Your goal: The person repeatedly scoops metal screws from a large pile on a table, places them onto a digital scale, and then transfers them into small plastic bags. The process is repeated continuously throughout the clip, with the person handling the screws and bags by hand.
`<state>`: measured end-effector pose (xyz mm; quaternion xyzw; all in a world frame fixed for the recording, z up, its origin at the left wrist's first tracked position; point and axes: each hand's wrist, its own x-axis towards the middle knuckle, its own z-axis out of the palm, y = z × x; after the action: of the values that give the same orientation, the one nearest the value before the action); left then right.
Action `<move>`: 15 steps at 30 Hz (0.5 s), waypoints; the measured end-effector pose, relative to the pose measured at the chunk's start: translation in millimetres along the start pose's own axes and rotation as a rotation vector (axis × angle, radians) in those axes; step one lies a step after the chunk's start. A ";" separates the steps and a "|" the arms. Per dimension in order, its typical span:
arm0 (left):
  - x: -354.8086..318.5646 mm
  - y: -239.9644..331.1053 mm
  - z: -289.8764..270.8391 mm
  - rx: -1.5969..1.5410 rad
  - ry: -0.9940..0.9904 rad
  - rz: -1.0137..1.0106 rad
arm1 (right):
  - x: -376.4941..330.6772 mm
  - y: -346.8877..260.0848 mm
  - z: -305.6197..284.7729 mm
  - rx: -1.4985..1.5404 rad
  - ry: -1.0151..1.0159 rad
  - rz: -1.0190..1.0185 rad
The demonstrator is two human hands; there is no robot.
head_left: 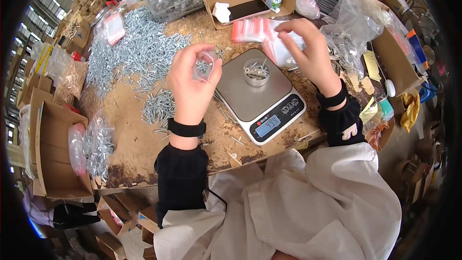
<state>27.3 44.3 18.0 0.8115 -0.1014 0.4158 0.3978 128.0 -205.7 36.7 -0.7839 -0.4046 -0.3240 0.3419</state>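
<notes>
While left hand [190,82] clasps clear bag [204,69] | right hand [312,54]: grip unclear | cup [257,82] between them

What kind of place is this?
Probably a hardware packing workshop: a large heap of loose silver screws, a digital scale and red-edged plastic bags share a worn workbench.

The head fisheye faces down, near the workbench [126,124].

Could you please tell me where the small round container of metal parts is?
In the head view, slightly right of centre, the round container stands on the scale, beyond its lit display.
</notes>
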 end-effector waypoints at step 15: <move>-9.4 4.6 13.6 -0.025 -0.261 -0.098 | -16.3 -23.6 24.9 0.407 -0.552 0.131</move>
<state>27.2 29.8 8.9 0.8578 -0.1176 0.2855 0.4110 106.0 -182.2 16.5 -0.7820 -0.4869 0.0101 0.3890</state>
